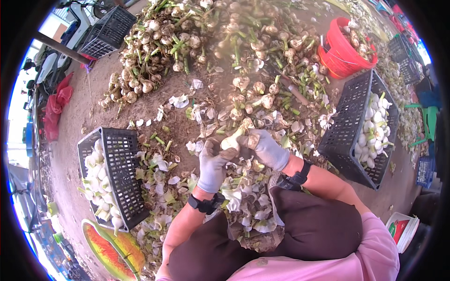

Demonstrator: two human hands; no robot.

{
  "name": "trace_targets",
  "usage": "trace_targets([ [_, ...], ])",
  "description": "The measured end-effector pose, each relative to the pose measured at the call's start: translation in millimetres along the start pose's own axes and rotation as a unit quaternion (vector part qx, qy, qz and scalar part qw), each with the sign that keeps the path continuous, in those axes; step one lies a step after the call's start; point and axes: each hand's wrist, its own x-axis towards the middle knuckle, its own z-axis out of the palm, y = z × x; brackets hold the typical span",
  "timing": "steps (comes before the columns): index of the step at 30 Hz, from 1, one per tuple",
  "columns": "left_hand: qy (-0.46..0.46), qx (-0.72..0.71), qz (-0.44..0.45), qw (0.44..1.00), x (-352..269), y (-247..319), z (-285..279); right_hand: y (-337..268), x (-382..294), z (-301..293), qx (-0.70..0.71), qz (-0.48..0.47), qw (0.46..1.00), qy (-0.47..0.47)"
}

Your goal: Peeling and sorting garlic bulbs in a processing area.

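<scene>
A garlic bulb (230,141) with a short piece of stem is between my hands, low in front of me. My left hand (213,163), in a pale glove with soiled fingertips, grips its lower left side. On the bulb's right, the bent fingers of my right hand (269,147), gloved alike, pinch at its side below the stem; exactly what they pinch is partly hidden. Loose garlic skins (246,196) cover the ground under my hands and between my knees. Just beyond lie several unpeeled bulbs (240,83) with soil on them.
A large heap of garlic (168,45) lies ahead. Black plastic crates of white bulbs stand left (128,168) and right (346,123). A red bucket (330,63) is beyond the right crate. A wooden-handled tool (299,95) rests among stem cuttings. A colourful basin-like object (112,246) sits near left.
</scene>
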Motion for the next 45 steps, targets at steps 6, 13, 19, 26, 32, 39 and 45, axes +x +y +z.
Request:
trace_targets([
  [6,-0.058,-0.232,-0.186,0.953,3,19,10,-3,3,-6,-0.429,-0.357,0.828,0.045],
  [13,0.08,0.398,0.22,0.887,2,-12,12,-4,0,11,-0.148,-0.093,0.984,0.038],
  [19,0.049,0.559,0.289,0.776,-6,0,12,3,-4,27,0.091,-0.026,0.995,-0.009],
  [26,0.076,0.497,0.225,0.834,-7,3,10,4,-5,17,-0.04,-0.05,0.998,-0.026],
  [32,0.008,-0.099,-0.137,0.986,-3,15,8,13,0,-6,-0.232,-0.249,0.94,0.024],
  [39,0.026,0.115,0.019,0.993,8,-1,19,19,7,-9,-0.331,-0.253,0.907,0.061],
  [45,0.022,0.503,0.157,0.85,15,12,-13,14,7,-7,-0.092,-0.061,0.993,0.051],
])
